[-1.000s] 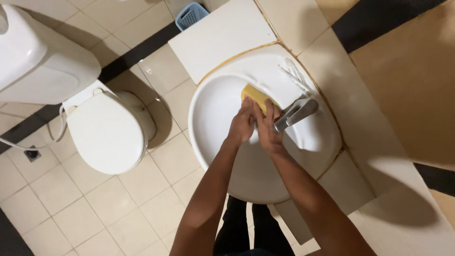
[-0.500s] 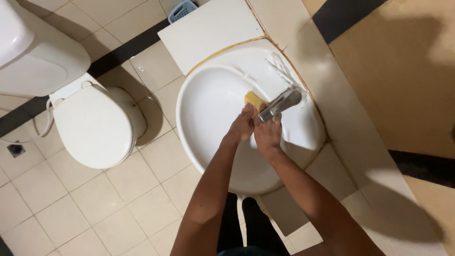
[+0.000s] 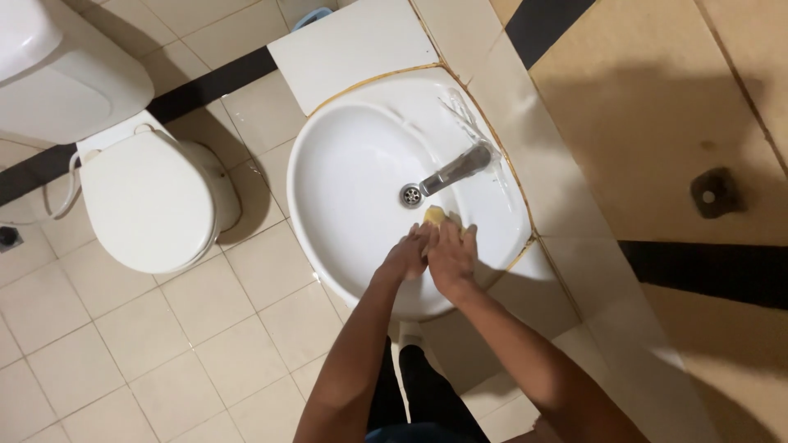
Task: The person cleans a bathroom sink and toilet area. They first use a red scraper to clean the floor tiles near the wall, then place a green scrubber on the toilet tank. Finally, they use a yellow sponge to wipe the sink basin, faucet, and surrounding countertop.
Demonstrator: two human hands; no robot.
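Both hands are now working lower in the sink (image 3: 345,164), nearer its front rim than a second ago, when they were up beside the tap (image 3: 455,170). The left hand (image 3: 406,256) and right hand (image 3: 451,256) are pressing together, fingers closing narrowly over the yellow sponge (image 3: 434,216), which is peeking out just below the drain (image 3: 411,195). The tap is now standing clear of them. The toilet (image 3: 148,201) is sitting left of the sink.
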